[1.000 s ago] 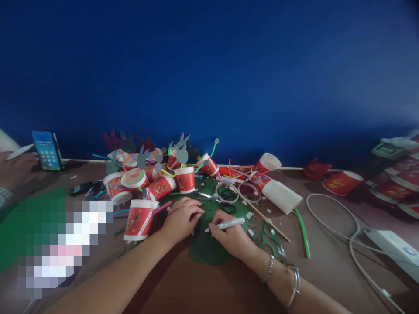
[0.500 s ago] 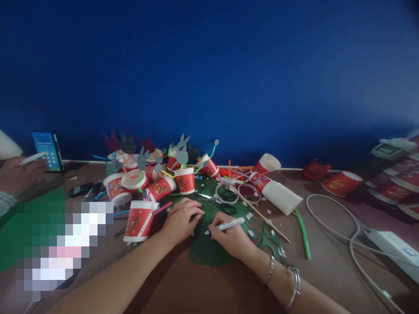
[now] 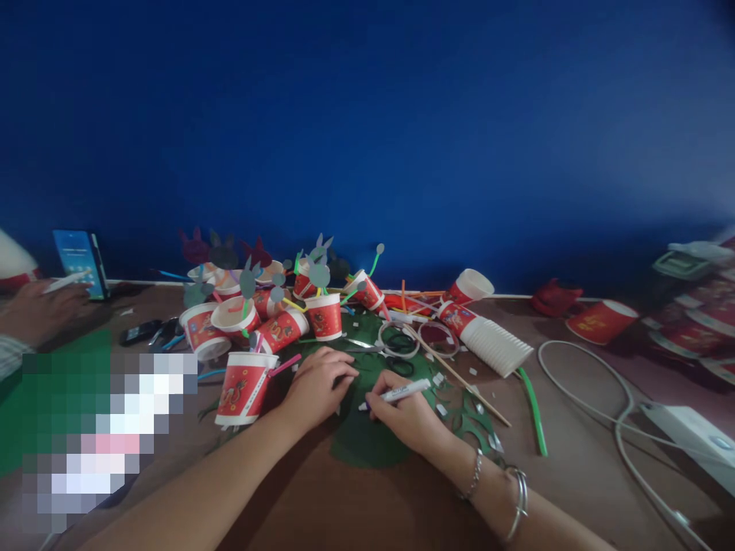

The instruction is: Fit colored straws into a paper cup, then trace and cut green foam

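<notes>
My left hand (image 3: 321, 383) rests on a dark green sheet of paper (image 3: 367, 448), its fingers loosely stretched out. In my right hand (image 3: 405, 413) is a white marker (image 3: 405, 391), gripped between thumb and fingers, its tip pointing left close above or on the sheet; contact is hard to tell. Just beyond the hands lie scissors (image 3: 396, 352) with black handles. To the left of my left hand stands a red paper cup (image 3: 244, 390) with a white rim and a pink straw (image 3: 285, 365).
Several red cups (image 3: 325, 315) with straws and paper rabbit shapes crowd the back left. A stack of cups (image 3: 488, 340), a wooden stick (image 3: 465, 383), paper scraps and a green straw (image 3: 534, 413) lie right. Another person's hand (image 3: 43, 310) holds a pen near a phone (image 3: 80, 264).
My hands and the marker stay almost in place. At the far left, the other person's hand with the pen has shifted slightly. The view has moved a little.
</notes>
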The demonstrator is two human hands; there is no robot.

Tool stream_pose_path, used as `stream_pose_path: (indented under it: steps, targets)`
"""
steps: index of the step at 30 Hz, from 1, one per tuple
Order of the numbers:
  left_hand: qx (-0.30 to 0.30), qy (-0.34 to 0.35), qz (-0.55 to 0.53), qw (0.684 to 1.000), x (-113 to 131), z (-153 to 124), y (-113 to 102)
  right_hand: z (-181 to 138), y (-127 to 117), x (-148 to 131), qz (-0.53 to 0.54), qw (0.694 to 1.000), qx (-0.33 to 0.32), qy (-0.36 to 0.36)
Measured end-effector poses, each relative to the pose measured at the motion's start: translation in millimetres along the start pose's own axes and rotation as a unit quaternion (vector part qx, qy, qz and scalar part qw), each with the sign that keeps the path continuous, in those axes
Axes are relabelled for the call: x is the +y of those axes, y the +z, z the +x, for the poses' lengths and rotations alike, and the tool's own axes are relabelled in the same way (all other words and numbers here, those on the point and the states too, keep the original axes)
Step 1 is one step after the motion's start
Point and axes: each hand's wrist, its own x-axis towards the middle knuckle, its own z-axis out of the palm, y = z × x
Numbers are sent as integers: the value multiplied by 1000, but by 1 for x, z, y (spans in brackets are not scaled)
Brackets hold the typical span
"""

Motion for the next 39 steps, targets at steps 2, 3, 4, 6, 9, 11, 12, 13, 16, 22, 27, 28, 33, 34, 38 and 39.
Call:
stream_pose_path:
  steps: [2, 3, 4, 6, 9, 11, 12, 13, 16, 22, 27, 28, 33, 34, 38, 39]
  targets:
    - [-2, -4, 0, 1000, 1, 0, -1, 1, -1, 1, 10, 1000, 2, 1]
    - [-2, -6, 0, 1000, 1, 0, -1, 1, -1, 2, 23, 1000, 2, 3]
    - [-2, -7, -2, 1000, 1, 1, -1, 2, -2, 3, 44, 999, 5, 9]
    - [3, -6, -6, 1000, 0, 1, -1, 4, -4, 4, 98, 995, 19, 31]
    - [13, -2, -7, 1000, -2, 0, 1, 5, -6, 5, 138, 989, 40, 40]
    - [18, -1, -2, 1000, -2, 0, 2, 5, -7, 4, 127, 991, 39, 27]
    - [21, -3, 1, 1000, -2, 0, 2, 5, -8, 3, 118, 992, 37, 22]
    - [24, -5, 4, 1000, -3, 0, 2, 5, -8, 2, 109, 993, 33, 20]
    - [27, -11, 7, 1000, -2, 0, 2, 4, -8, 1, 93, 995, 32, 18]
    - [21, -8, -3, 1000, -2, 0, 1, 4, -11, 10, 123, 988, 78, 44]
    - [18, -16, 2, 1000, -1, 0, 1, 2, -12, 11, 70, 996, 53, 13]
    - [20, -16, 2, 1000, -1, 0, 1, 2, -11, 10, 66, 996, 55, 14]
    - [20, -13, 5, 1000, -1, 0, 1, 1, -6, 3, 53, 997, 46, 23]
    - [20, -12, 6, 1000, -1, 0, 1, 1, -5, 2, 47, 998, 42, 14]
    - [19, -11, 6, 1000, -1, 0, 1, 1, -3, 1, 25, 999, 18, 14]
    - [19, -11, 6, 1000, -1, 0, 1, 1, -2, 1, 21, 1000, 14, 14]
